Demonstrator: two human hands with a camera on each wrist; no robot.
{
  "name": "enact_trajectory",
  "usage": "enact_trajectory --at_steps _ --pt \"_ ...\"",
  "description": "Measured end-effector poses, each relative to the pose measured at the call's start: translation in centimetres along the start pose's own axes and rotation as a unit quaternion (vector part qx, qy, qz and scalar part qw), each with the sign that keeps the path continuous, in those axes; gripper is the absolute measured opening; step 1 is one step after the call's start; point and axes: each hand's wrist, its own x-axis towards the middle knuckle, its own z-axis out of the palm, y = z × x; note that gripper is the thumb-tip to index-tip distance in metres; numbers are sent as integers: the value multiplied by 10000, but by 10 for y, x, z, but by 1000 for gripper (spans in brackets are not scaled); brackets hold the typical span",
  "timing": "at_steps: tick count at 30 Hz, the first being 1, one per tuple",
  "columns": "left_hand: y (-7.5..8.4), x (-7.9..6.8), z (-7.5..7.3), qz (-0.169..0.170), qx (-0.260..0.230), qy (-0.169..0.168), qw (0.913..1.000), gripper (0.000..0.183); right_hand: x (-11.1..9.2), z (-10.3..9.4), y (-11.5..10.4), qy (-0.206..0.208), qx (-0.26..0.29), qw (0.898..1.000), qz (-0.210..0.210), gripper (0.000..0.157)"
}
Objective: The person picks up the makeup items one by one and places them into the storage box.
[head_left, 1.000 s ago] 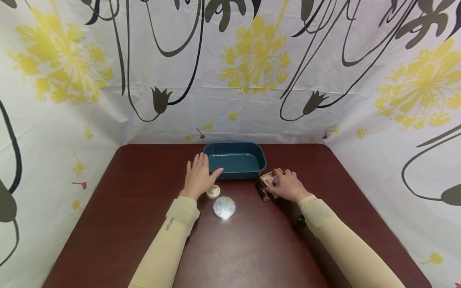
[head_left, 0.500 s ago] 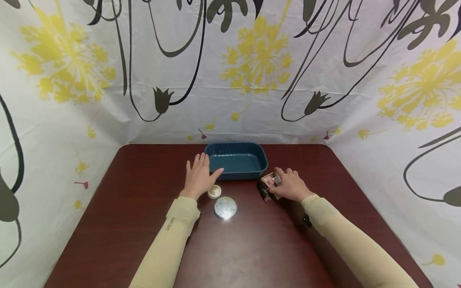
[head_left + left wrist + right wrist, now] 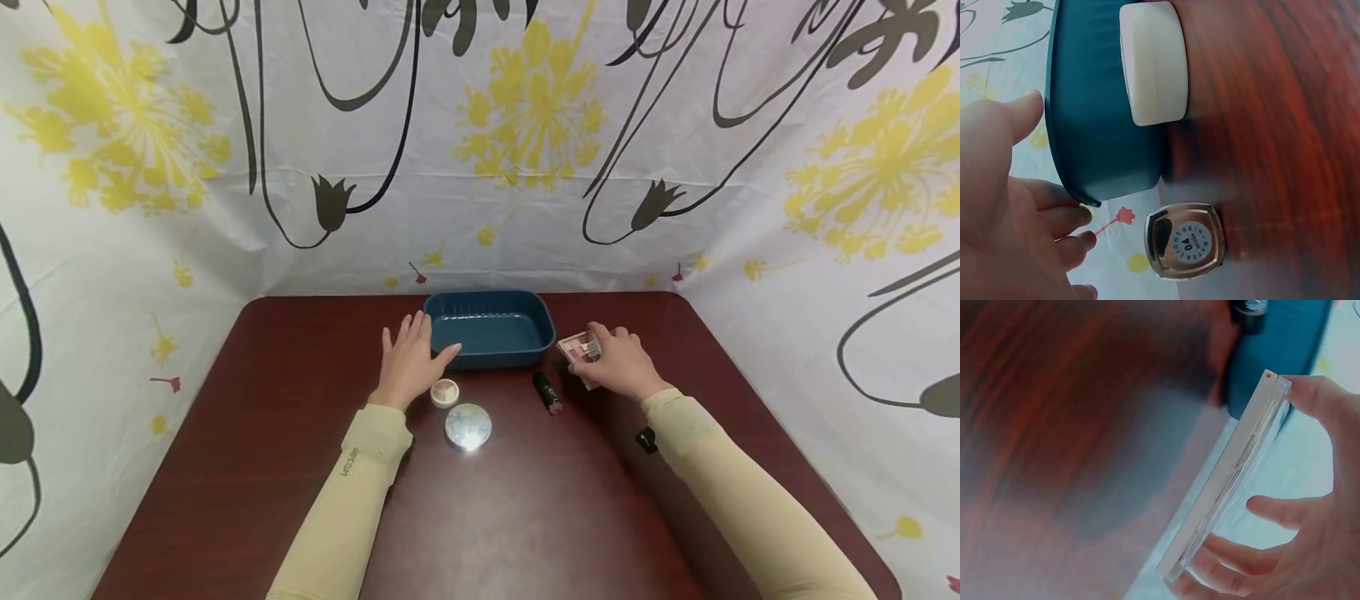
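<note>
On the tabletop (image 3: 225,467), we judge the bin (image 3: 510,361) could be nudged, since the left hand (image 3: 408,367), spread at its left end, seems only to touch it, and the palette sits just beside its right corner. We see the right hand (image 3: 625,364) pinching the palette (image 3: 576,346) by opposite edges, tilted; a weak hold there might let it slip or its clear lid come loose. The compact (image 3: 468,427) and the jar (image 3: 444,392) lie near the left sleeve, so a careless forearm could push them. The lipstick (image 3: 547,393), a tube on its side, could roll if brushed.

Against half a second ago, we find the bin where it was and the left hand as spread as then. The palette has gone farther off and rightward, carried by the right hand, leaving the lipstick apart from it.
</note>
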Motion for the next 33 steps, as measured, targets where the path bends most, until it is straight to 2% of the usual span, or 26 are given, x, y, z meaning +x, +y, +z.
enact_trajectory --at_steps 4,15,33 --pt "-1 0 0 21 14 -46 10000 91 2 -7 -3 79 42 9999 102 93" --pt "1 -1 -1 -1 -6 -111 9999 92 9 -16 -29 310 38 9995 55 90" --pt "-2 1 4 -93 -245 -197 9995 97 22 -8 -64 210 108 9996 -142 89"
